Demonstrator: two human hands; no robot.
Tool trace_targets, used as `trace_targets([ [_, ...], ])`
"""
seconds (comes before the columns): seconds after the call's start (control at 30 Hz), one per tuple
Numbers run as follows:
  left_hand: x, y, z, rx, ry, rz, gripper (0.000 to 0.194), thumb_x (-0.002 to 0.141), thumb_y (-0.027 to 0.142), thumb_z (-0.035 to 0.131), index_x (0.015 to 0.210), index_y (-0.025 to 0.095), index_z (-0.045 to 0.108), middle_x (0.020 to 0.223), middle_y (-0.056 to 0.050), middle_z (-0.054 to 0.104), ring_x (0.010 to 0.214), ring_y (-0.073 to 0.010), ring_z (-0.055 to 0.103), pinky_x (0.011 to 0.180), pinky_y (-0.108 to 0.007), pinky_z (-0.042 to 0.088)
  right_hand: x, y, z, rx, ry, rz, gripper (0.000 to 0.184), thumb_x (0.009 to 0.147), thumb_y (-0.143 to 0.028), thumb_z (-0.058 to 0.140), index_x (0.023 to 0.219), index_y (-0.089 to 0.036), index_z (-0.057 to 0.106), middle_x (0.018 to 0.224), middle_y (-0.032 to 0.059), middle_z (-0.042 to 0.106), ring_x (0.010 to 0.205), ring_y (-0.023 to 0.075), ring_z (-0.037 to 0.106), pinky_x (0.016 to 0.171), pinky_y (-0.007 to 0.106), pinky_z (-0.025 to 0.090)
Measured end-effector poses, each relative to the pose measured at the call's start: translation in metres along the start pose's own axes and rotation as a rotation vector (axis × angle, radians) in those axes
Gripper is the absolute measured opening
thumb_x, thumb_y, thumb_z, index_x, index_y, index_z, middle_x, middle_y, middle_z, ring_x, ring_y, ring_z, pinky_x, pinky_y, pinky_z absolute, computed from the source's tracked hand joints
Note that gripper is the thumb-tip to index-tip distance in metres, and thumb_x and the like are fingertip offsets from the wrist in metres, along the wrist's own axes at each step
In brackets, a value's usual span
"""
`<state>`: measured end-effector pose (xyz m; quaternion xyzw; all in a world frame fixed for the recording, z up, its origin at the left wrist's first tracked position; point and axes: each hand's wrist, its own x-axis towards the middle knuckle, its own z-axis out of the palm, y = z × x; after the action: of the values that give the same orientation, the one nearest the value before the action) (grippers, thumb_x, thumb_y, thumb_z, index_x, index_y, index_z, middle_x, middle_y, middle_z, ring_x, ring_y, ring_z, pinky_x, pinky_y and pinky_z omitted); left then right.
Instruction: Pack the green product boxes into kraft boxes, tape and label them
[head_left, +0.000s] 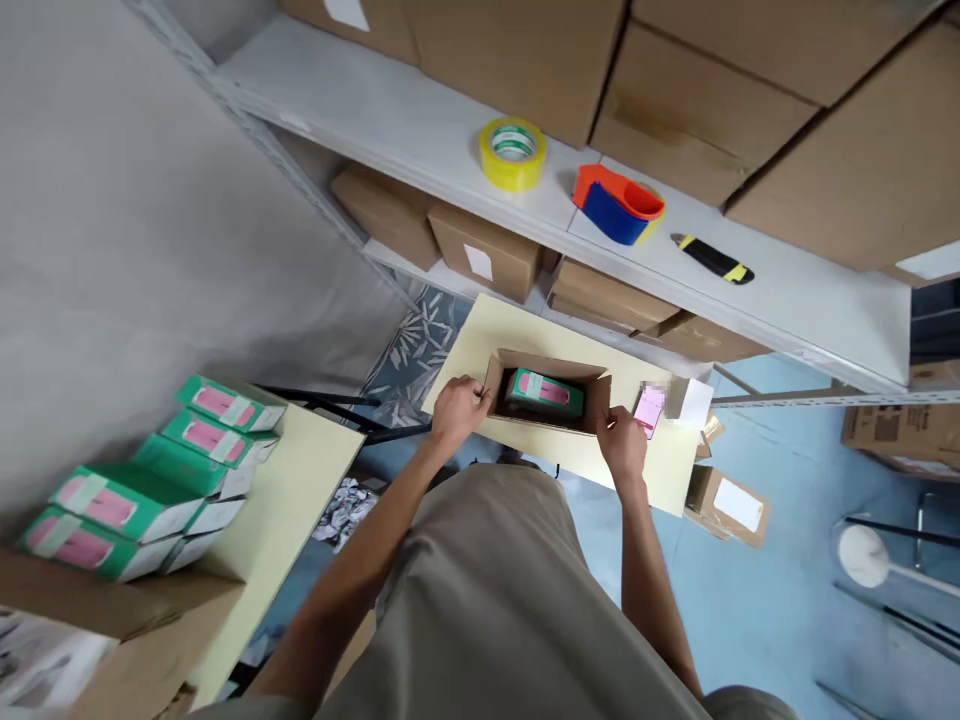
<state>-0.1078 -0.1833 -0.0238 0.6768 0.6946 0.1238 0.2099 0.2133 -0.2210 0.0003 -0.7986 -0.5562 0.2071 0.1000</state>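
An upright cardboard box (541, 424) with its top open stands on the pale yellow table (525, 325) in front of me. Inside it lies a green and pink product box (541, 390). My left hand (459, 410) pinches the left end of the cardboard box at its rim. At the opposite end, my right hand (622, 440) grips the right rim, with fingers closed on the cardboard. Just right of that hand is a phone (649, 410) with a pink screen, lying on the table.
On the shelf (420, 130) ahead sit yellow tape (512, 153), a red and blue tape dispenser (619, 204) and a box cutter (712, 260). Several green and pink boxes (112, 500) are stacked on a left table. A small carton (727, 505) stands beyond the table's right edge.
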Motion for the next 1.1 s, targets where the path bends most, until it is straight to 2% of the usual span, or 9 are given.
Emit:
trace_targets([
  [0.1,-0.034,-0.034,-0.023,-0.059,0.102,-0.055,0.018,0.097,0.030,0.065,0.080,0.023,0.068,0.093,-0.010,0.076,0.095,-0.0282,0.071,0.088,-0.038,0.054,-0.010,-0.037,0.001,0.030,0.026,-0.142,0.027,0.100,-0.043,0.055,0.089,-0.022,0.066,0.087,0.0097,0.077,0.074,0.0239,0.067,0.067,0.031,0.037],
  [0.23,-0.109,-0.101,-0.060,-0.097,0.227,-0.212,0.020,0.098,0.032,0.065,0.080,0.024,0.066,0.090,-0.008,0.074,0.094,-0.0279,0.070,0.088,-0.037,0.053,-0.029,-0.110,0.025,0.028,-0.048,-0.343,0.029,0.099,-0.047,0.056,0.085,-0.023,0.063,0.085,0.0082,0.076,0.072,0.0229,0.066,0.069,0.031,0.038],
  [0.33,-0.179,-0.154,-0.082,-0.101,0.325,-0.392,0.020,0.098,0.033,0.065,0.081,0.024,0.067,0.089,-0.008,0.073,0.090,-0.0286,0.069,0.085,-0.038,0.053,-0.054,-0.177,0.062,0.006,-0.157,-0.526,0.026,0.100,-0.044,0.057,0.084,-0.024,0.062,0.082,0.0061,0.075,0.071,0.0216,0.065,0.069,0.031,0.038],
  [0.47,-0.266,-0.216,-0.104,-0.102,0.456,-0.582,0.020,0.100,0.034,0.064,0.084,0.023,0.068,0.089,-0.009,0.071,0.087,-0.0288,0.068,0.085,-0.039,0.053,-0.099,-0.264,0.124,-0.057,-0.281,-0.734,0.024,0.102,-0.040,0.059,0.085,-0.024,0.064,0.081,0.0045,0.073,0.070,0.0205,0.063,0.069,0.030,0.036],
  [0.63,-0.347,-0.280,-0.118,-0.082,0.551,-0.771,0.019,0.101,0.032,0.062,0.087,0.022,0.070,0.090,-0.010,0.070,0.089,-0.0298,0.067,0.087,-0.041,0.053,-0.160,-0.349,0.199,-0.177,-0.373,-0.950,0.022,0.102,-0.036,0.059,0.087,-0.023,0.067,0.085,0.0060,0.074,0.076,0.0213,0.063,0.070,0.030,0.034],
  [0.8,-0.388,-0.312,-0.113,-0.069,0.596,-0.874,0.017,0.101,0.030,0.061,0.092,0.022,0.073,0.099,-0.013,0.070,0.101,-0.0333,0.067,0.094,-0.045,0.055,-0.208,-0.390,0.252,-0.240,-0.397,-1.055,0.022,0.102,-0.036,0.059,0.089,-0.022,0.069,0.089,0.0085,0.077,0.078,0.0227,0.063,0.069,0.030,0.034],
  [0.93,-0.407,-0.334,-0.124,-0.161,0.660,-0.863,0.017,0.102,0.035,0.065,0.104,0.021,0.074,0.109,-0.013,0.070,0.105,-0.0327,0.068,0.096,-0.044,0.056,-0.224,-0.402,0.270,-0.234,-0.383,-1.046,0.024,0.101,-0.038,0.057,0.094,-0.021,0.072,0.094,0.0105,0.079,0.081,0.0241,0.067,0.073,0.031,0.038],
  [1.0,-0.420,-0.365,-0.141,-0.195,0.742,-0.900,0.023,0.103,0.037,0.066,0.116,0.019,0.073,0.113,-0.014,0.069,0.107,-0.0328,0.069,0.100,-0.045,0.054,-0.225,-0.406,0.272,-0.216,-0.396,-1.042,0.026,0.100,-0.041,0.058,0.096,-0.021,0.074,0.096,0.0102,0.080,0.083,0.0248,0.069,0.076,0.031,0.042],
  [1.1,-0.437,-0.439,-0.175,-0.142,0.801,-1.094,0.029,0.104,0.030,0.065,0.128,0.014,0.066,0.129,-0.019,0.064,0.119,-0.0347,0.064,0.111,-0.050,0.047,-0.226,-0.409,0.268,-0.192,-0.427,-1.021,0.030,0.099,-0.046,0.058,0.098,-0.022,0.076,0.098,0.0101,0.082,0.085,0.0255,0.071,0.079,0.032,0.045],
])
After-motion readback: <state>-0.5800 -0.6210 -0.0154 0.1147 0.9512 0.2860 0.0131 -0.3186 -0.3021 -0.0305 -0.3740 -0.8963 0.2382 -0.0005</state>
